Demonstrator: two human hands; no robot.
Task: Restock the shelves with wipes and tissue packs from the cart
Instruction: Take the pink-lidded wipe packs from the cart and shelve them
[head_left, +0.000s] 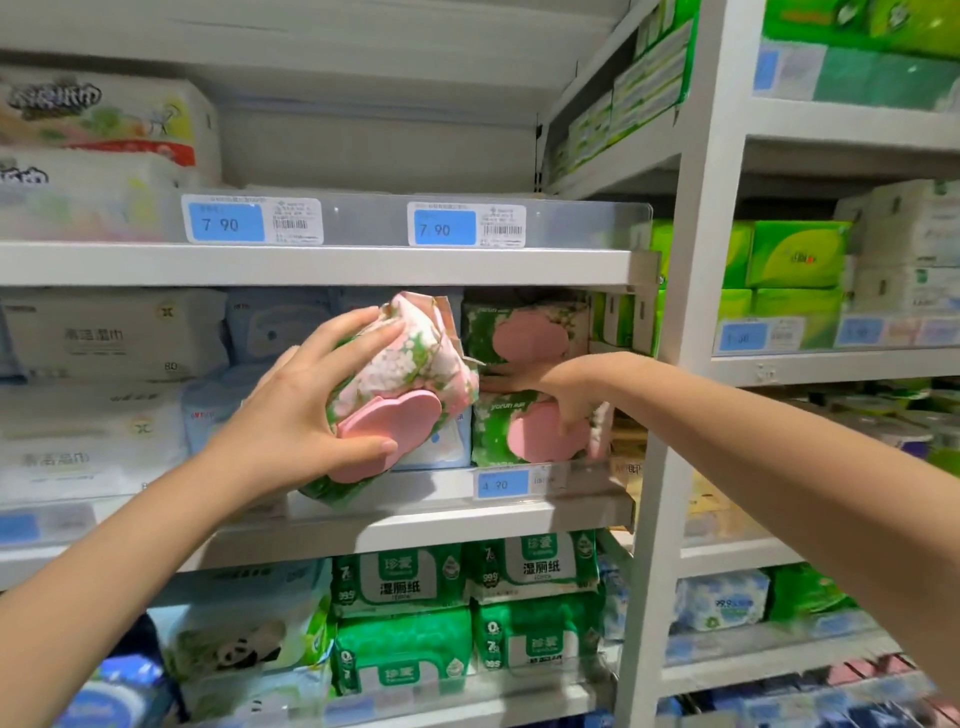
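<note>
My left hand (291, 415) grips a floral wipes pack (410, 364) at the shelf (467, 519) — right hand (561, 384) rests on the lower stacked pack (519, 441), grip unclear.

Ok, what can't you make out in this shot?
Head view only.
- Cart: outside the frame.
- Right hand fingertips: tucked between the two stacked floral packs, so its grip is unclear.
- Pale blue pack: mostly covered by the held pack in the left hand.
- Right-bay price tags: blurred, unreadable.
</note>
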